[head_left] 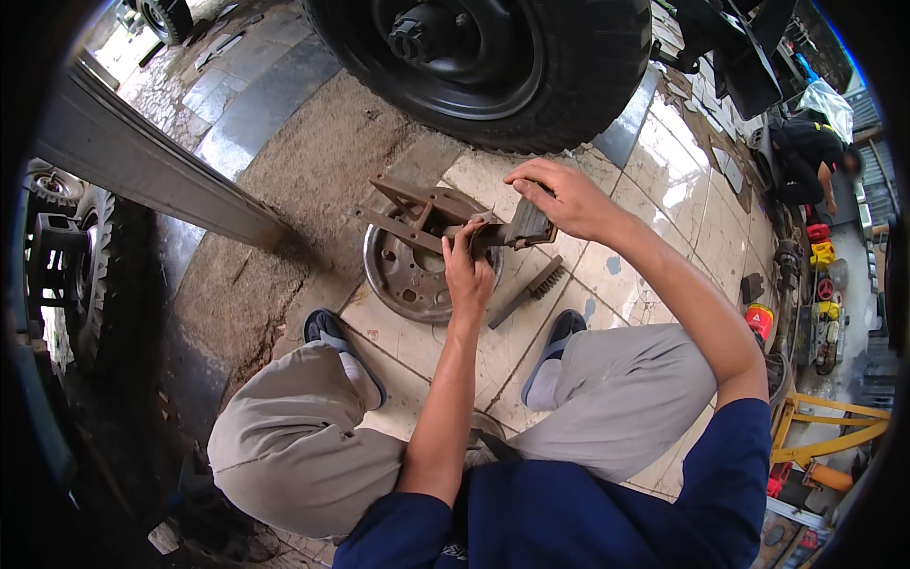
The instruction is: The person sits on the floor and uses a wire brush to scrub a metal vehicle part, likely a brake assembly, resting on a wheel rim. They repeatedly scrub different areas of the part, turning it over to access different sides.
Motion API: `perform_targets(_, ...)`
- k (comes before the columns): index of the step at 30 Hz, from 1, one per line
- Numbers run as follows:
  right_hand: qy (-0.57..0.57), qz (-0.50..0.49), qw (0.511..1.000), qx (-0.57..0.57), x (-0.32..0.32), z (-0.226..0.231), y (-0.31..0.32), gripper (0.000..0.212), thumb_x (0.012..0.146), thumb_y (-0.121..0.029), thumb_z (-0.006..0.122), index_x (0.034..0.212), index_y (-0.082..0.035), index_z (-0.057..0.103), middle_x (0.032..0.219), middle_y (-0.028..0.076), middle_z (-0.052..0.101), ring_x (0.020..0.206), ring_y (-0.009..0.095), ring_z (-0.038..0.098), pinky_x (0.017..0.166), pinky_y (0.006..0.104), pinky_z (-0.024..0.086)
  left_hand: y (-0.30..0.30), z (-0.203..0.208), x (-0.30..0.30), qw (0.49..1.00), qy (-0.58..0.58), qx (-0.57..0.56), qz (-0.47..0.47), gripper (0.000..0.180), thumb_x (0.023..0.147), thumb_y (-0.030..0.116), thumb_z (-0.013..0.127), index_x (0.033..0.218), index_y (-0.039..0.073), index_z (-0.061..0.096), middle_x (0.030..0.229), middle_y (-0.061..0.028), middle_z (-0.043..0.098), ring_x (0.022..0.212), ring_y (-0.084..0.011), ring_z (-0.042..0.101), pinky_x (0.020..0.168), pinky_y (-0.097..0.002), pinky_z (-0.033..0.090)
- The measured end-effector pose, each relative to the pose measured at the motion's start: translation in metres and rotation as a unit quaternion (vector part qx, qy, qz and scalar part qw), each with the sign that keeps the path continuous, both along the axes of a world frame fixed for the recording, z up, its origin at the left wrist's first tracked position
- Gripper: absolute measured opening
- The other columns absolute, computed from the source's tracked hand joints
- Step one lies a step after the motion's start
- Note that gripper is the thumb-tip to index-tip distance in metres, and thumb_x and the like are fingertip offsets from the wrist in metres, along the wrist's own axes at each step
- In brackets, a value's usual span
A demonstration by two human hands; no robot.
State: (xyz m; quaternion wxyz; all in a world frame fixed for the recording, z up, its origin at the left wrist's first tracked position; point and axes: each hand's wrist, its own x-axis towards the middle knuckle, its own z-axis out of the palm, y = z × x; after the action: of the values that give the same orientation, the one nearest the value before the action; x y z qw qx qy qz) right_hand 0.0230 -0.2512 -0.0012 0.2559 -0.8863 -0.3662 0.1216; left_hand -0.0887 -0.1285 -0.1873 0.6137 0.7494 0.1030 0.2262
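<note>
A rusty metal bracket [402, 228] with two long drilled arms is held over a round metal plate [391, 273] on the floor. My left hand [468, 270] is closed around the bracket's narrow middle. At the bracket's right end is a flat grey rectangular piece [531, 224]; whether it belongs to the bracket I cannot tell. My right hand [567, 197] lies over the upper edge of that piece, fingers stretched out to the left. Below it, a wire brush [531, 290] lies on the tiles, its dark bristles toward the right.
A large black tyre [578, 85] on its wheel stands just ahead. A grey post [161, 156] rises at left, near another tyre [95, 266]. Tools and a yellow frame [825, 436] line the right side. Another person [806, 156] bends down at far right.
</note>
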Motion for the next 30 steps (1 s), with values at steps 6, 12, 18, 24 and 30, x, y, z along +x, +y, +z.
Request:
perform_targets(6,-0.001,-0.008,1.0,0.001,-0.001,-0.004,-0.003,0.035,0.103,-0.032,0.05,0.117,-0.004,0.065,0.115,0.012,0.065,0.109,0.029,0.061,0.094,0.0371,0.047,0.009,0.001,0.001,0.999,0.025,0.025,-0.026,0.045,0.091,-0.007,0.044,0.132,0.01,0.054,0.123,-0.0089,0.068,0.123,-0.0251,0.06,0.119,-0.0538,0.019)
perform_targets(12,-0.008,-0.01,1.0,0.022,0.002,-0.008,-0.003,0.039,0.102,-0.038,0.051,0.113,-0.003,0.067,0.111,0.014,0.065,0.106,0.033,0.062,0.091,0.0398,0.049,0.006,-0.002,0.001,0.997,-0.006,0.081,-0.012,0.055,0.087,-0.008,0.046,0.137,0.011,0.053,0.126,-0.01,0.066,0.126,-0.0255,0.058,0.118,-0.0559,0.021)
perform_targets(18,0.003,-0.016,1.0,-0.002,0.004,-0.006,-0.005,0.036,0.103,-0.034,0.051,0.117,-0.004,0.066,0.116,0.011,0.065,0.11,0.029,0.061,0.095,0.0369,0.047,-0.013,0.02,-0.004,0.987,-0.042,0.144,-0.052,0.063,0.078,-0.006,0.048,0.139,0.01,0.052,0.143,-0.0123,0.053,0.138,-0.0296,0.045,0.118,-0.0584,0.02)
perform_targets(24,0.011,-0.009,1.0,-0.008,-0.001,-0.003,0.001,0.036,0.103,-0.033,0.05,0.117,-0.004,0.066,0.117,0.012,0.065,0.111,0.029,0.061,0.095,0.0371,0.047,-0.004,0.001,-0.007,0.985,-0.016,0.169,0.001,0.064,0.076,-0.005,0.049,0.139,0.009,0.052,0.143,-0.0171,0.051,0.14,-0.0351,0.041,0.117,-0.0585,0.021)
perform_targets(30,-0.009,-0.011,1.0,0.013,0.003,-0.01,-0.006,0.037,0.102,-0.034,0.052,0.114,-0.003,0.067,0.112,0.015,0.067,0.107,0.032,0.063,0.092,0.0393,0.049,-0.023,0.024,-0.005,0.995,-0.034,0.09,-0.01,0.053,0.083,-0.006,0.047,0.132,0.009,0.058,0.141,-0.0125,0.056,0.14,-0.0308,0.043,0.119,-0.0541,0.021)
